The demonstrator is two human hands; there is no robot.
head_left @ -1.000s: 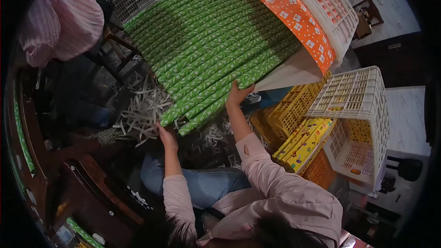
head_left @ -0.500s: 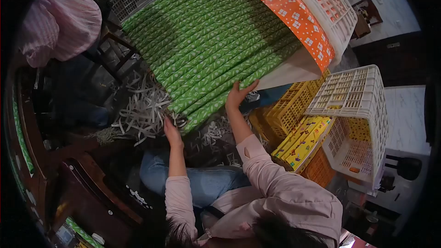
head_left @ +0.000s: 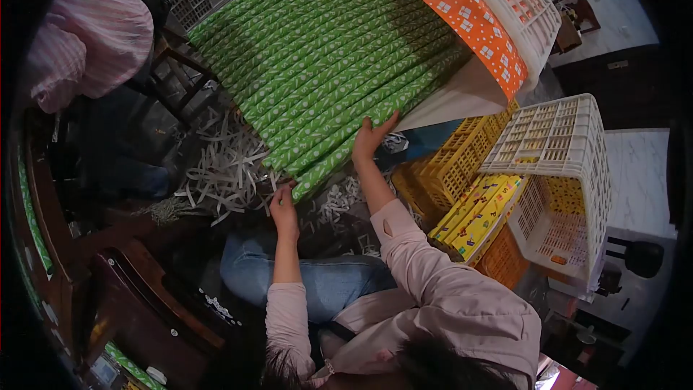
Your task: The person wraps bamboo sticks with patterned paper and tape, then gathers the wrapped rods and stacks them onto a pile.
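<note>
Closer to the right hand (head_left: 369, 141) now, the left hand (head_left: 284, 209) has shifted along the ends of the green rolls (head_left: 317, 94). Its fingertips touch the nearest roll's lower end; I cannot tell whether they grip it. The right hand rests open against that same roll, thumb spread. The green rolls lie side by side on a pale sheet (head_left: 451, 101), beyond the bent knee (head_left: 249, 271). Paper strips (head_left: 224, 173) litter the floor beside them. To the right are yellow rolls (head_left: 480, 217) and a white crate (head_left: 538, 171). Farther up, an orange sheet (head_left: 462, 11) curves beside the green rolls; across from it is another person (head_left: 108, 36) in striped pink.
</note>
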